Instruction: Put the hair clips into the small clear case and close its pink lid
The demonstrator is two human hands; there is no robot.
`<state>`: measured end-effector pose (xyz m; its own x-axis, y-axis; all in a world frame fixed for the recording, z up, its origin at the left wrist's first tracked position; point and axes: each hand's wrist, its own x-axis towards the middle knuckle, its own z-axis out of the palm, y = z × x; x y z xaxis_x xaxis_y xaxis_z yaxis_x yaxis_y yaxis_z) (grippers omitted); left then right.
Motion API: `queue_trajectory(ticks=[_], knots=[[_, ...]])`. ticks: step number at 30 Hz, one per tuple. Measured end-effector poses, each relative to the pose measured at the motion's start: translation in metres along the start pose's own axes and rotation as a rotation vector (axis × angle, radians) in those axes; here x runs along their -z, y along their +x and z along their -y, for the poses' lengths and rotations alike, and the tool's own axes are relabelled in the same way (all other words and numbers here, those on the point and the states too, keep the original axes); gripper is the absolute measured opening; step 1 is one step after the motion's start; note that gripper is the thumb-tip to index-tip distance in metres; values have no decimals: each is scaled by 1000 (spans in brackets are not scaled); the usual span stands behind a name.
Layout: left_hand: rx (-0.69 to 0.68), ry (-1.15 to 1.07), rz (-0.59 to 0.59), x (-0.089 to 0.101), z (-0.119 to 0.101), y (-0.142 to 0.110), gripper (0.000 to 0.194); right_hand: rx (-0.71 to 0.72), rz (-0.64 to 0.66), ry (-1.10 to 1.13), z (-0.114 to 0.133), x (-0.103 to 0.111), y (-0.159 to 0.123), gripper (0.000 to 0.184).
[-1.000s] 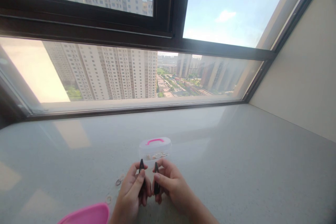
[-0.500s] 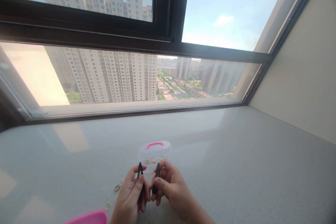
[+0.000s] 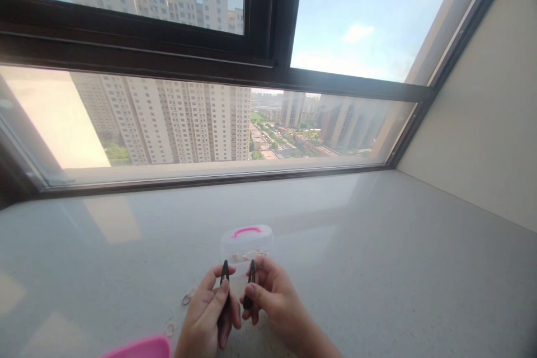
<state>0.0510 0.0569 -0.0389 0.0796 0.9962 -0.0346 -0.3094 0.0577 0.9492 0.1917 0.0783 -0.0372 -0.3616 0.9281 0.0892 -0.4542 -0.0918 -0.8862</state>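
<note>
My left hand [image 3: 203, 310] is closed, pinching a black snap hair clip [image 3: 225, 269] between thumb and fingers. A matching black hair clip [image 3: 251, 274] is held the same way in my right hand [image 3: 274, 293]. Both clips stand nearly upright, narrow ends up, side by side with a small gap between them. Just beyond my fingers sits a clear plastic box [image 3: 229, 244] with a pink handle [image 3: 247, 230] on its lid. Small items show through its wall, too blurred to name. My hands hide the box's lower front.
Left of my left hand lie a dark ring-shaped item [image 3: 186, 300] and a pale ring-shaped item [image 3: 169, 329]. The edge of a pink container [image 3: 140, 348] shows at the bottom left. A pale speckled sill [image 3: 377, 263] runs up to the window frame [image 3: 218, 179].
The clip in my left hand has turned slightly and moved a little right. My left lower fingers have shifted. My right hand keeps its grip almost unchanged.
</note>
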Motion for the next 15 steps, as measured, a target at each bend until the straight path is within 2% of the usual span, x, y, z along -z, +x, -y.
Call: queue_trajectory(ticks=[7, 15], knots=[[-6, 31, -15, 3, 1, 0, 33, -3, -39, -36, 1, 0, 0, 35], [16, -2, -47, -3, -6, -4, 29, -15, -66, -60, 1, 1, -1, 32]])
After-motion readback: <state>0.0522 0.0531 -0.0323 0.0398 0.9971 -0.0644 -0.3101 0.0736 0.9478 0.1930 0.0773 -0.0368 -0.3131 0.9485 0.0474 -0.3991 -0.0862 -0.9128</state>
